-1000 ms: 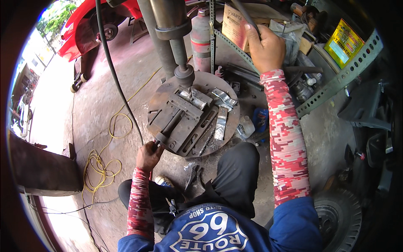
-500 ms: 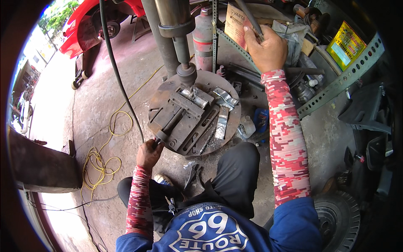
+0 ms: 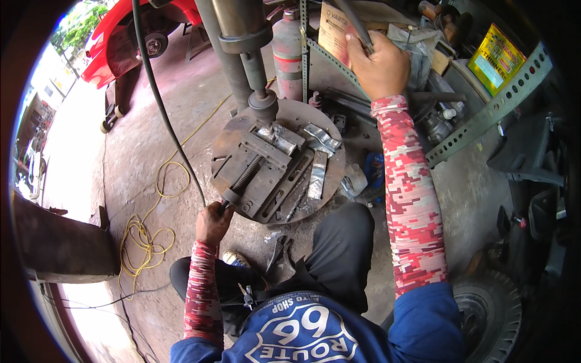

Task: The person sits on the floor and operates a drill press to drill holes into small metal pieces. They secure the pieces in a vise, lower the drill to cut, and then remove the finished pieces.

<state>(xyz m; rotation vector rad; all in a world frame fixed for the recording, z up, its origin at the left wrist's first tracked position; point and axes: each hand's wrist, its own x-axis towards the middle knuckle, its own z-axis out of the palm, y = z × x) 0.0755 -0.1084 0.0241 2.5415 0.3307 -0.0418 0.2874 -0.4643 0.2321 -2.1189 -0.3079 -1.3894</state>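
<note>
In front of me stands a drill press, its chuck (image 3: 264, 109) lowered over a steel vise (image 3: 257, 163) on the round table (image 3: 229, 136). A shiny metal workpiece (image 3: 283, 139) sits in the vise jaws, right under the chuck; the bit's tip is hard to make out. My left hand (image 3: 212, 224) is closed around the handle (image 3: 226, 201) at the near end of the vise screw. Up at the right, my right hand (image 3: 382, 65) grips the press's dark lever (image 3: 356, 25). Bent metal strips (image 3: 317, 175) and a loose drill bit (image 3: 298, 204) lie right of the vise.
A black cable (image 3: 158, 97) hangs down beside the press on the left. Yellow cord (image 3: 142, 239) coils on the floor. Behind the table stands a gas cylinder (image 3: 288, 57); a perforated metal frame (image 3: 484, 115) crosses at right. A tyre (image 3: 490, 314) lies at lower right.
The view has shifted slightly, so the press and table sit a little further left. Both hands keep their grips; the chuck stays low over the workpiece.
</note>
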